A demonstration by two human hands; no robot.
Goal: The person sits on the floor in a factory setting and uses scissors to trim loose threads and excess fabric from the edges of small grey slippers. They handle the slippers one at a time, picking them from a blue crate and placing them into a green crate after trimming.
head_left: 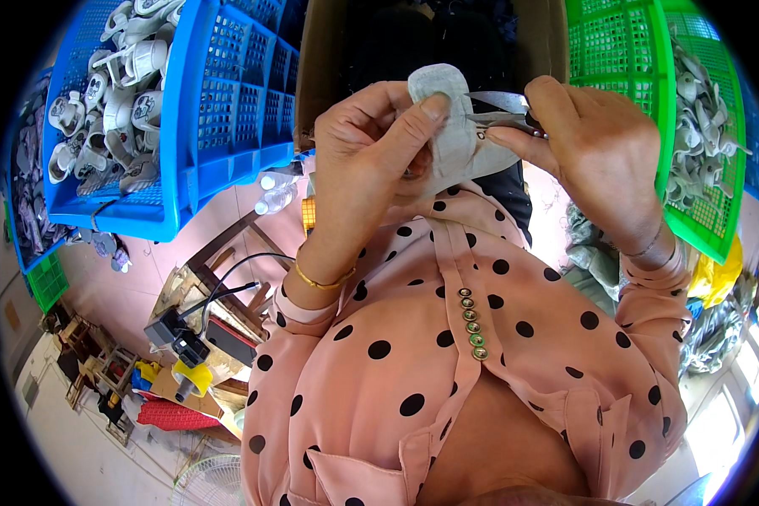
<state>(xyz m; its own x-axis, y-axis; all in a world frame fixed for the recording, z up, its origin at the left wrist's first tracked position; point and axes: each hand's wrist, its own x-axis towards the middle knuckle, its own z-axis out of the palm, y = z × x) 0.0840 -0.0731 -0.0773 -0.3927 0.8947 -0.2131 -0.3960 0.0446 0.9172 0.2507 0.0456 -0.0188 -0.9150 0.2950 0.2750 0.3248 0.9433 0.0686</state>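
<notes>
In front of my chest, my left hand [367, 148] pinches a pale grey fabric shoe upper [454, 139], thumb on its near face and fingers behind it. The upper's rounded tongue end points up, and its lower part spreads to the right. My right hand [599, 143] is closed around small scissors, whose shiny blade [502, 99] reaches left behind the fabric. Its thumb touches the upper's right edge. My palm and fingers hide most of the scissors' handle.
Left, a blue plastic basket [228, 101] holds several similar pale shoe uppers [135, 110]. Right, a green basket [624, 93] stands beside more uppers [691, 135]. A cardboard box [320, 51] with dark contents lies beyond my hands. Plastic bottles [277, 196] are on the floor, near a wooden stool [228, 244].
</notes>
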